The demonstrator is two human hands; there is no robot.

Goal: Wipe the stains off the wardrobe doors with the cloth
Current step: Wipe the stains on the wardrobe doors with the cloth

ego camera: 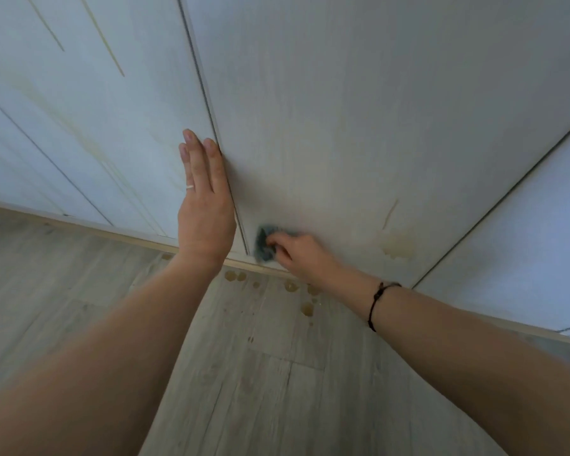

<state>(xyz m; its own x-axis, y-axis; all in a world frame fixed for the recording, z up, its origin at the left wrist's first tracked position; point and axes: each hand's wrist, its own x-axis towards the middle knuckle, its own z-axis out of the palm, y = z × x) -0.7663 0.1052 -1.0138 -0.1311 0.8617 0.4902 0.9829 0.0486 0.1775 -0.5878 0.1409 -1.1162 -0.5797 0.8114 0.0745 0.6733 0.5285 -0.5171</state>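
The cloth (pixel 264 242), a bunched blue-green wad, sits pressed against the foot of the middle wardrobe door (pixel 343 110), just beside the seam (pixel 211 110) with the neighbouring door (pixel 96 126) and right above the base strip (pixel 112 233). The right hand (pixel 298 255) has its grip closed on the cloth, fingers curled over it from 3 o'clock.

To do this stroke well, I would press firmly and work outward from the corner in overlapping passes. The largest yellowish stain (pixel 399 246) lies at 3 o'clock from the cloth, well apart from it, with a thin streak (pixel 390 214) just above. Turning the wad to a fresh face before reaching them should avoid smearing. The neighbouring door carries long yellow runs (pixel 102 37) at 11 o'clock, not yet wiped.

The right arm reaches down and forward, wrist bent low, a dark cord bracelet (pixel 375 304) on it. The left hand (pixel 204 205) lies open at 10 o'clock from the cloth, fingers straight and pointing to 12, its edge against the seam, apparently steadying the door. It wears a pale ring (pixel 190 187).

Drips (pixel 306 307) spot the floor (pixel 244 390) at 5 o'clock.
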